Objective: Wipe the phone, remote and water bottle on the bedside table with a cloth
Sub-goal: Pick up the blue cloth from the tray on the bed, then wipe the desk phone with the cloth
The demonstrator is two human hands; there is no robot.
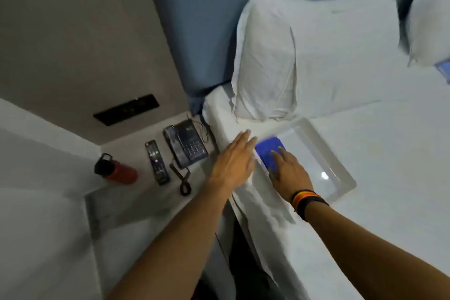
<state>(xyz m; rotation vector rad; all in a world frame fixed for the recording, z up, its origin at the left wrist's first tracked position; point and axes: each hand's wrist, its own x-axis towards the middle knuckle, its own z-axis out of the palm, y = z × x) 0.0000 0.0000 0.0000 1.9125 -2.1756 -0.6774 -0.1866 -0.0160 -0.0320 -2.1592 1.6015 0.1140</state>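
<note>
Centrally, a folded blue cloth (269,152) lying at the near end of a white tray (341,165) on the bed (389,178), partly covered by the right hand (288,173), fingers spread flat on top of it, not yet closed around it. Soft and light by the look of it, likely to bunch easily; best pinched at a folded edge or gathered in the palm. Left hand (233,163) open and flat, fingers together, hovering just beside the cloth over the edge of the bed, holding nothing. Striped bands on the right wrist. To the left, on the pale desk (126,202): black corded phone (186,146) nearest the bed, stiff, its coiled cord prone to snagging; slim black remote (157,162) beside it, light and rigid; red water bottle (117,169) with black cap, well apart, probably smooth and apt to tip. Wiping not yet begun. White pillows (304,56) behind, against a blue headboard (219,7).
</note>
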